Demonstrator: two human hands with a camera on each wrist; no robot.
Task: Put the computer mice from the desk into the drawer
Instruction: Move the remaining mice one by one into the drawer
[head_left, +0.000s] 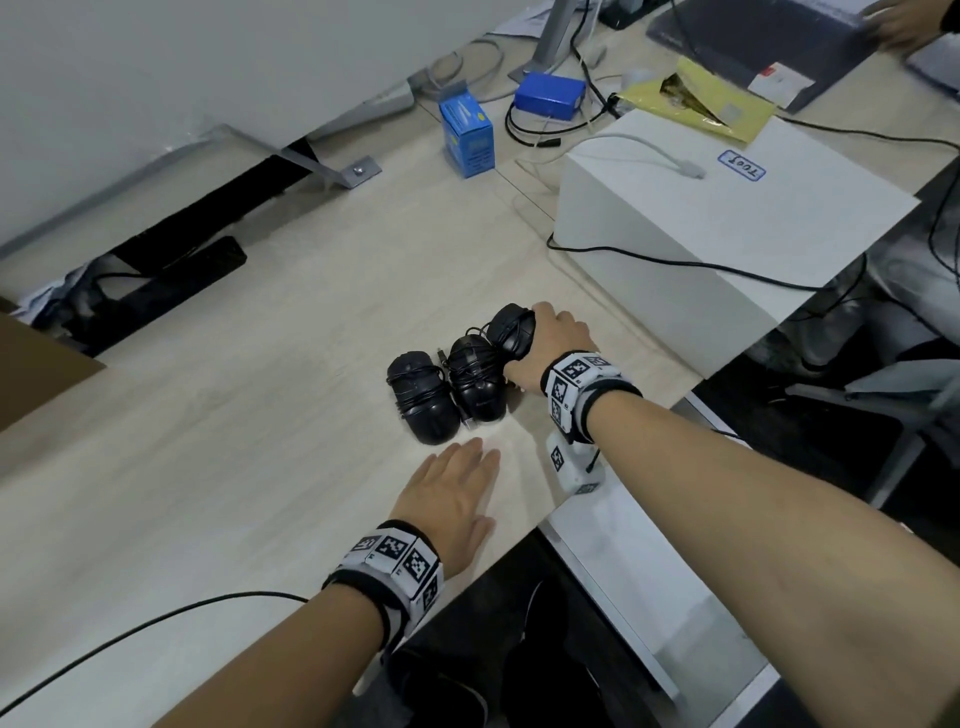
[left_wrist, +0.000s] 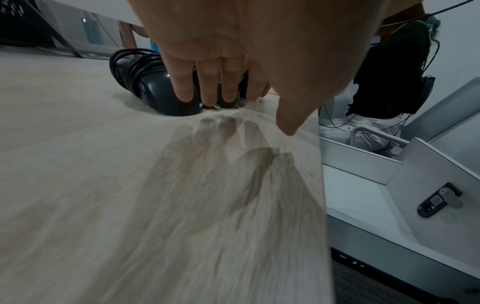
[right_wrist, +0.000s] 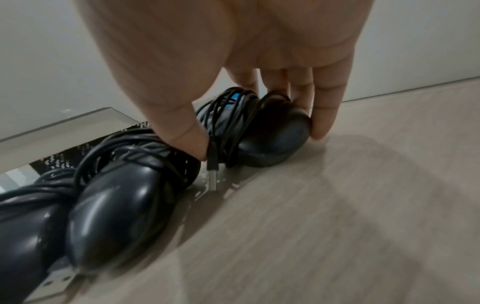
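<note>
Three black computer mice with their cords wound round them lie side by side on the light wood desk (head_left: 260, 441). My right hand (head_left: 550, 348) grips the far right mouse (head_left: 511, 327), thumb on one side and fingers (right_wrist: 327, 115) on the other of this mouse (right_wrist: 275, 135). The middle mouse (head_left: 475, 384) and the left mouse (head_left: 423, 397) lie free. My left hand (head_left: 452, 499) hovers flat with straight fingers just short of the left mouse (left_wrist: 155, 88). The white drawer (head_left: 623, 545) stands pulled out under the desk's right edge.
A white box (head_left: 727, 208) with a black cable over it stands behind the mice on the right. A blue carton (head_left: 467, 135), a blue box (head_left: 550, 96) and a yellow envelope (head_left: 696, 104) sit further back. Another person's hand (head_left: 909, 23) shows top right.
</note>
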